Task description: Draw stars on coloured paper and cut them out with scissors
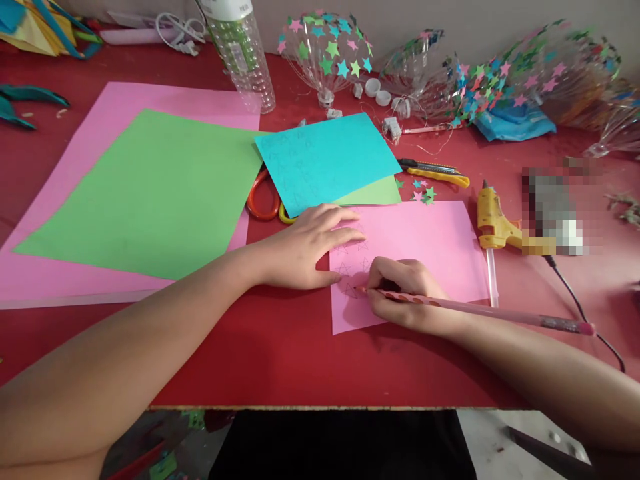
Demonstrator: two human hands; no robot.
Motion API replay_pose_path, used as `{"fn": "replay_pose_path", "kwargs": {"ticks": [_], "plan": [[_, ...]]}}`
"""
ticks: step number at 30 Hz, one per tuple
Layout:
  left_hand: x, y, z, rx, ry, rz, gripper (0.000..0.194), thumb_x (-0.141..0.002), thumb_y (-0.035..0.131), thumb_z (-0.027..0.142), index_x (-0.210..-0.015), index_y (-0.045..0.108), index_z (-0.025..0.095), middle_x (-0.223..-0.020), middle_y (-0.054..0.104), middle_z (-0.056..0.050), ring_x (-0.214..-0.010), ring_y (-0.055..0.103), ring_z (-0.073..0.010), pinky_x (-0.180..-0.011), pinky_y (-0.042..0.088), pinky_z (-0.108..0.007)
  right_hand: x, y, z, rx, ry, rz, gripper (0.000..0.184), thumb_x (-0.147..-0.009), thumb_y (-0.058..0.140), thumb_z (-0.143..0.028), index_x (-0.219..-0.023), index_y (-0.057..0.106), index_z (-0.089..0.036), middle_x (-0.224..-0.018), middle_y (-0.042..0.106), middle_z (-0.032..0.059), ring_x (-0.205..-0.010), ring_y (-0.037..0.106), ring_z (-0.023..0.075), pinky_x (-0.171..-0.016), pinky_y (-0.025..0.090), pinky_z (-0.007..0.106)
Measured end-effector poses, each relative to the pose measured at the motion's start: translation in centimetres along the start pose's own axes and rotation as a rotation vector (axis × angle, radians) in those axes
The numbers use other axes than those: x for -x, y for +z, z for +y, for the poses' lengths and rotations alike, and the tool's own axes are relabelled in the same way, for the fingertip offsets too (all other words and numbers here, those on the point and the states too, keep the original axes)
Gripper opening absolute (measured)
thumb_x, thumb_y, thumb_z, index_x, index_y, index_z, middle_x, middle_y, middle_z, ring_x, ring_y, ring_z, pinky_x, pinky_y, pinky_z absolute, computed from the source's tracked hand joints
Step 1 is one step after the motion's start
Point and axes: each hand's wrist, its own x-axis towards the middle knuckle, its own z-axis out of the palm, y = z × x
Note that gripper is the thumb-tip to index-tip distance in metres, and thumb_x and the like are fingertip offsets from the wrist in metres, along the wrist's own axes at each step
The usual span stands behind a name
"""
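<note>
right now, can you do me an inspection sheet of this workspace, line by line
Surface: red tabletop, crowded along the back
Job's things: small pink sheet with pencilled stars on its left part; pencil, tip at a star
Clutter: green sheet, blue sheet, yellow cutter, plastic bottle, star-covered clear shapes
Grip: left hand rests across the small pink sheet's left edge; right hand holds the pencil
Cables: black cord by the glue gun; white cable at the back
Surroundings: grey wall behind; a patch at right is pixelated, contents unclear
</note>
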Motion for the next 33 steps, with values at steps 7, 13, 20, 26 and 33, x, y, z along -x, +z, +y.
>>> {"fn": "replay_pose_path", "kwargs": {"ticks": [7,13,20,26,33], "plan": [[-0.02,0.00,-0.03,-0.001,0.007,-0.002,0.058,-0.083,0.067,0.035,-0.137,0.050,0.024,-0.153,0.037,-0.015,-0.144,0.029,-0.0356,-0.117,0.026,-0.057,0.06,-0.19,-0.14,-0.005,0.020,-0.003,0.017,-0.071,0.052,-0.006,-0.071,0.043,-0.021,-0.057,0.042,-0.0081,-0.048,0.035,0.0057,-0.046,0.027,0.019],[0.01,-0.02,-0.02,-0.007,0.001,0.002,0.059,-0.083,0.068,0.034,-0.137,0.050,0.022,-0.153,0.037,-0.016,-0.143,0.029,-0.0364,-0.117,0.026,-0.058,0.19,0.01,0.26,0.034,-0.097,-0.001,0.018,-0.069,0.051,-0.005,-0.072,0.044,-0.020,-0.059,0.040,-0.0082,-0.049,0.033,0.0055,-0.046,0.026,0.017],[0.01,0.06,0.00,-0.009,0.005,0.007,0.060,-0.081,0.068,0.032,-0.137,0.050,0.021,-0.152,0.038,-0.016,-0.143,0.030,-0.0364,-0.117,0.025,-0.058,0.04,0.08,0.20,0.058,-0.217,-0.056,0.018,-0.072,0.051,-0.004,-0.073,0.044,-0.020,-0.060,0.042,-0.0074,-0.050,0.033,0.0063,-0.049,0.028,0.018],[0.05,0.02,-0.01,0.002,0.005,0.010,0.058,-0.081,0.067,0.031,-0.137,0.049,0.024,-0.152,0.038,-0.015,-0.143,0.030,-0.0362,-0.116,0.026,-0.059,0.11,0.24,0.51,0.054,-0.297,-0.084,0.022,-0.070,0.050,-0.001,-0.076,0.042,-0.021,-0.061,0.040,-0.0079,-0.053,0.031,0.0072,-0.051,0.028,0.019],[-0.02,0.06,-0.01,-0.007,0.010,0.009,0.060,-0.081,0.066,0.031,-0.138,0.050,0.022,-0.152,0.038,-0.016,-0.142,0.031,-0.0365,-0.116,0.026,-0.059,0.06,0.20,0.53,0.065,-0.329,-0.110,0.022,-0.070,0.047,-0.001,-0.077,0.043,-0.021,-0.062,0.038,-0.0076,-0.053,0.028,0.0075,-0.051,0.027,0.019]]}}
